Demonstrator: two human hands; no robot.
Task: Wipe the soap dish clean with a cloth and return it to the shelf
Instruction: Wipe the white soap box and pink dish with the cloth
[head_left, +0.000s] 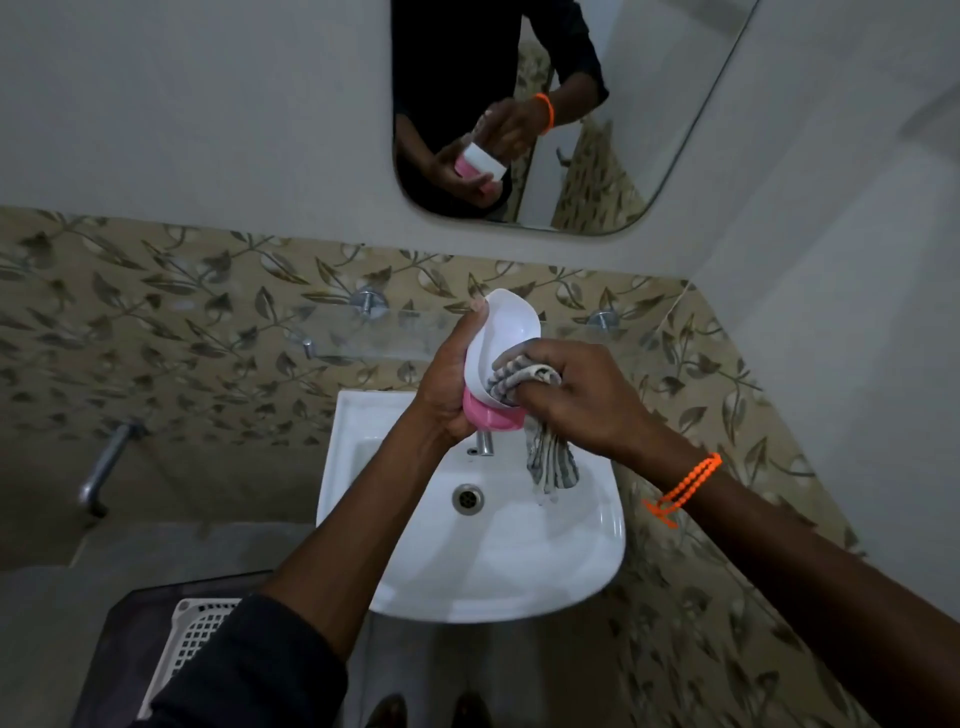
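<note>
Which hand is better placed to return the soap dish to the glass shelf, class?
Left. The left hand already grips the soap dish, just below the glass shelf. The right hand is occupied, pressing the striped cloth into the dish.

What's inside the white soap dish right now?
A bunched striped cloth, pressed in by the right hand, fills the lower end of the soap dish. The upper end shows bare white. The dish floor under the cloth is covered, so any residue there cannot be seen.

Glass shelf (384, 338) on leaf-patterned tiled wall above white sink (597, 545); nothing visibly resting on it
</note>
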